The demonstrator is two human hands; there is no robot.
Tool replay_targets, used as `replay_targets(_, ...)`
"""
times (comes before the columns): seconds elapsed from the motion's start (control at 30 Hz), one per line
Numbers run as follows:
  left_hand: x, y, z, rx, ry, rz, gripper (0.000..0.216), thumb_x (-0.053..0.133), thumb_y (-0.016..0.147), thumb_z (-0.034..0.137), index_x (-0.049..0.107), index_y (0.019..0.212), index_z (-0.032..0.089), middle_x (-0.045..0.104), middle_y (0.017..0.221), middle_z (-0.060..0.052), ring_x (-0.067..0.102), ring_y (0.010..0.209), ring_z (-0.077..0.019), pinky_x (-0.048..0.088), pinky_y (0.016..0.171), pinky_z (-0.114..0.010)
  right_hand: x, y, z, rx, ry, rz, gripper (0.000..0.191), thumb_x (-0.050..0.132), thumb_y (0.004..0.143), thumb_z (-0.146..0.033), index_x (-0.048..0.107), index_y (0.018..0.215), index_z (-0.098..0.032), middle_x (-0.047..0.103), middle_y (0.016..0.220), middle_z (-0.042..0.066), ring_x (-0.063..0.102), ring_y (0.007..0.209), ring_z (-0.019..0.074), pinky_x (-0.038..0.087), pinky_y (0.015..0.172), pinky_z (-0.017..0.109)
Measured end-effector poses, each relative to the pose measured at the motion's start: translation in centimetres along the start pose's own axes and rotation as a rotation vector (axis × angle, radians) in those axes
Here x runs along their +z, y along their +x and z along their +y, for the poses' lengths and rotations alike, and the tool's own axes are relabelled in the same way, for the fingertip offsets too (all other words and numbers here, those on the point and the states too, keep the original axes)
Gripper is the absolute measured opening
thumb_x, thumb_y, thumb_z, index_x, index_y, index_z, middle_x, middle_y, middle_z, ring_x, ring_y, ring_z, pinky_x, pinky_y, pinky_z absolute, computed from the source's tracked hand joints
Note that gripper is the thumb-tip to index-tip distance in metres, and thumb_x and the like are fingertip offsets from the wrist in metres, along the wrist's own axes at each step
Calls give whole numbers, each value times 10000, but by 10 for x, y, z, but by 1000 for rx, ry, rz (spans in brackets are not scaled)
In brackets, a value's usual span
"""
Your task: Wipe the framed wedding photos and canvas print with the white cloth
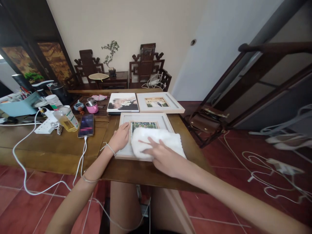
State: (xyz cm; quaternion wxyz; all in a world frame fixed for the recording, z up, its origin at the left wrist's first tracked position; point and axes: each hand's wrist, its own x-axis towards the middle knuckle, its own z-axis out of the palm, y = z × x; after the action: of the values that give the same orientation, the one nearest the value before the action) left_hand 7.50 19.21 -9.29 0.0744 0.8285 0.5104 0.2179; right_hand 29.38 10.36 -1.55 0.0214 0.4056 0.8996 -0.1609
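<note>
A light wooden picture frame point(141, 117) with a wide pale mat lies flat near the table's front edge. It surrounds a small photo point(143, 124), partly covered. Over the left border of this frame lies my left hand point(121, 137), fingers close together and holding it. My right hand point(162, 156) is on a white fluffy cloth point(168, 138), pressing it onto the frame with the fingers partly sunk in the folds. The cloth hides the frame's lower right part. Just behind are a second picture frame point(175, 103) and a photo panel point(131, 97) on a dark base.
On the left of the wooden table point(56, 150) are a phone point(86, 125) on a white cable, a bottle of yellowish liquid point(66, 119), a power strip point(45, 126), a pink cup point(91, 106) and a blue box point(18, 105). A brown bag point(204, 126) is beyond the table's right edge.
</note>
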Motion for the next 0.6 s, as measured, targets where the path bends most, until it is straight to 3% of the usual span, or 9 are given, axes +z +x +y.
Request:
replay_targets(0.2,1,1,-3,2,-94,25,461,250,1002,302,437,1384,124,449,1465,-153,380,1387,-241,334,1146,-481,3,84,46,172,-299,234,612,414,790,0,524,1371,-153,213,1586,122,137,1414,473,263,1007,751)
replay_targets(0.33,-5,1,2,-21,-200,84,531,259,1002,445,377,1430,154,390,1512,-137,338,1416,-237,315,1160,-473,-2,121,47,166,-314,219,595,402,812,5,547,1350,-204,180,1602,69,73,1421,480,244,987,788)
replay_targets(0.43,-8,0,5,-39,-250,144,575,219,1002,472,358,1441,128,360,1529,-142,309,1432,-220,263,1190,-439,1,119,26,83,-285,144,613,386,793,28,555,1341,-190,177,1603,67,74,1420,482,234,988,797)
replay_targets(0.6,-9,1,5,-39,-275,157,567,220,1000,478,410,1418,146,397,1514,-116,320,1428,-223,252,1197,-434,2,79,-11,-46,-243,-7,614,407,754,36,581,1312,-149,175,1599,103,104,1410,499,270,986,783)
